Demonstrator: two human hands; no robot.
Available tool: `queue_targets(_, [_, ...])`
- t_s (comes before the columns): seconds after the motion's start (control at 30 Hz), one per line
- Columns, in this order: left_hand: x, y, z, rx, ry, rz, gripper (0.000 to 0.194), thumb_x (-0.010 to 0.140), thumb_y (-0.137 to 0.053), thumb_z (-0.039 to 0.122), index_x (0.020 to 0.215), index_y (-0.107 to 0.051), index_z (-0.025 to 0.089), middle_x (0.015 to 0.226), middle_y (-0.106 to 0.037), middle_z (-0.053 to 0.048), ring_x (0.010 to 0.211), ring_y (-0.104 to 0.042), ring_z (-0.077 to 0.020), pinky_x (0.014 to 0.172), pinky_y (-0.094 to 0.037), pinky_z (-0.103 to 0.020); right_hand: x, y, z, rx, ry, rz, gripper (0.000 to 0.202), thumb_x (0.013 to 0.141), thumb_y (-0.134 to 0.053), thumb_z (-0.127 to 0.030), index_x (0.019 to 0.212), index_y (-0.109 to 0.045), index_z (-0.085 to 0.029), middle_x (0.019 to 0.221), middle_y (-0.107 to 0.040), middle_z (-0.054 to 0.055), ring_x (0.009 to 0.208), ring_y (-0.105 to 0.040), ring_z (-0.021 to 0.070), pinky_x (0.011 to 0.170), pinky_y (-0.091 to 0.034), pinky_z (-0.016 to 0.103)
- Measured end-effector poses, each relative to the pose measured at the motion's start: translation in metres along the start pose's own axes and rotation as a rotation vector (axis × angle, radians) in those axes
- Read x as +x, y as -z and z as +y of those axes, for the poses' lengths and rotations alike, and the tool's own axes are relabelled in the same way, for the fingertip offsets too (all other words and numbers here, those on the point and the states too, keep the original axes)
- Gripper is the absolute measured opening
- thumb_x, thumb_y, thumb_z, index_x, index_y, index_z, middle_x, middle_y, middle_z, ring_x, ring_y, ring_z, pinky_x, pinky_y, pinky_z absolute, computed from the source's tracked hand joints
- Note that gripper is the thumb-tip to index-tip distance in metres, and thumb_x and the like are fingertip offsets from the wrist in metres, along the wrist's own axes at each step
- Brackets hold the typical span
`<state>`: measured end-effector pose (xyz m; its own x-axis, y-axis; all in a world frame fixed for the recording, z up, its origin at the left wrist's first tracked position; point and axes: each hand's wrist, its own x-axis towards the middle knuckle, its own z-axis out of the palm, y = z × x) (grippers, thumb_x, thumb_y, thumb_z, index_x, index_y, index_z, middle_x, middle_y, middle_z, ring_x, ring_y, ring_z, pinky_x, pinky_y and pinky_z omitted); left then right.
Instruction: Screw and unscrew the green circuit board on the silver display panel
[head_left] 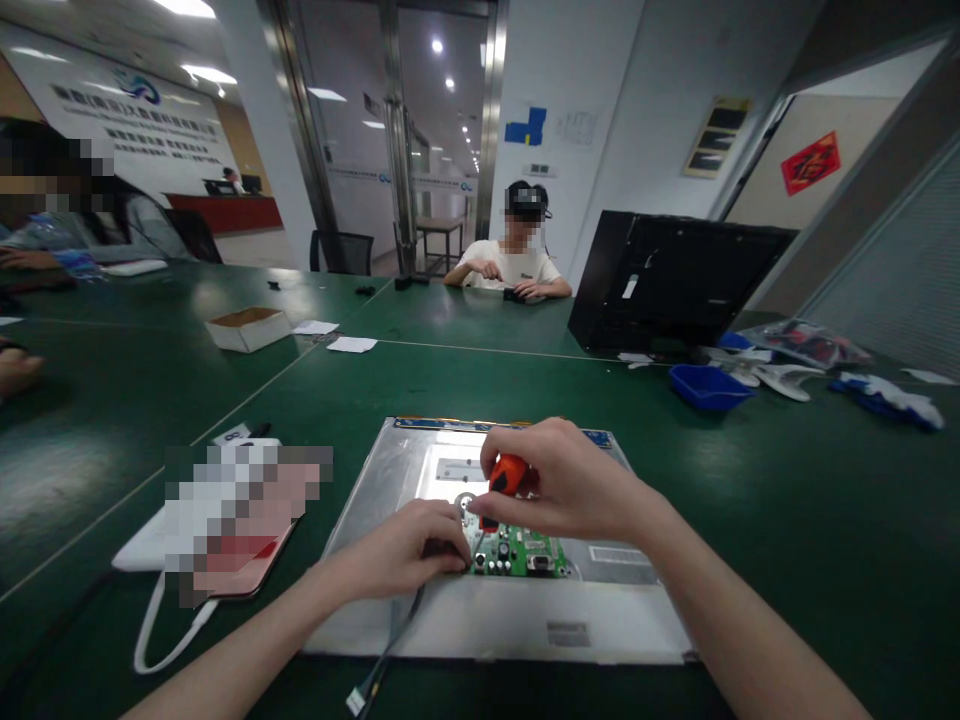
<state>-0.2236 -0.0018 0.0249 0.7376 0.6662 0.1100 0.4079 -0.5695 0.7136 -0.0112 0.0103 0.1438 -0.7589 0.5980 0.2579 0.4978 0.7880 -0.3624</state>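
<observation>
A silver LCD panel (495, 620) lies back side up on the green table in front of me. On its middle sits a green circuit board (519, 552) with small capacitors and a connector port. My right hand (581, 480) is wrapped round the orange-and-black handle of a screwdriver (509, 474), held nearly upright with its lower end over the board's left part. At the left edge of the board, my left hand (409, 548) has its fingertips drawn together; whatever they pinch is hidden. From beneath that hand a dark cable (396, 638) runs to a white plug near me.
Left of the panel lie a white device and a pink phone (255, 575) with a white cable. A cardboard box (248, 329) stands farther back. To the right are a black monitor (675, 285), a blue tray (709, 388) and gloves (889, 398). Other people sit around the table.
</observation>
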Motion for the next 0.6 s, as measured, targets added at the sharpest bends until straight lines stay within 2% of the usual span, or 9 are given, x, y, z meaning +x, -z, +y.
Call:
queue_targets(0.17, [0.0003, 0.0003, 0.0032, -0.009, 0.013, 0.014, 0.011, 0.083, -0.058, 0.012, 0.085, -0.067, 0.018, 0.085, -0.063, -0.002, 0.078, -0.058, -0.0141, 0.067, -0.043, -0.024, 0.0008, -0.0002, 0.0003, 0.007, -0.013, -0.003, 0.020, 0.082, -0.057, -0.039, 0.081, -0.057, -0.018, 0.063, -0.054, -0.004, 0.054, -0.042, 0.0075, 0.053, -0.027, 0.023])
queue_targets(0.4, [0.0003, -0.0006, 0.0032, 0.001, 0.018, 0.018, 0.011, 0.081, -0.060, 0.011, 0.085, -0.067, 0.019, 0.087, -0.063, -0.002, 0.079, -0.058, -0.0147, 0.068, -0.043, -0.024, 0.0017, -0.0023, 0.0030, -0.024, -0.005, -0.010, 0.026, 0.083, -0.056, -0.045, 0.082, -0.057, -0.019, 0.063, -0.054, -0.003, 0.055, -0.041, 0.0082, 0.054, -0.026, 0.024])
queue_targets(0.6, [-0.0002, -0.0035, 0.0000, -0.009, -0.008, 0.013, 0.016, 0.084, -0.058, 0.012, 0.090, -0.070, 0.021, 0.098, -0.063, -0.003, 0.088, -0.058, -0.0169, 0.079, -0.044, -0.029, 0.0015, -0.0011, 0.0000, -0.019, 0.045, -0.057, 0.025, 0.084, -0.055, -0.043, 0.085, -0.057, -0.018, 0.064, -0.054, -0.004, 0.055, -0.040, 0.0083, 0.054, -0.027, 0.024])
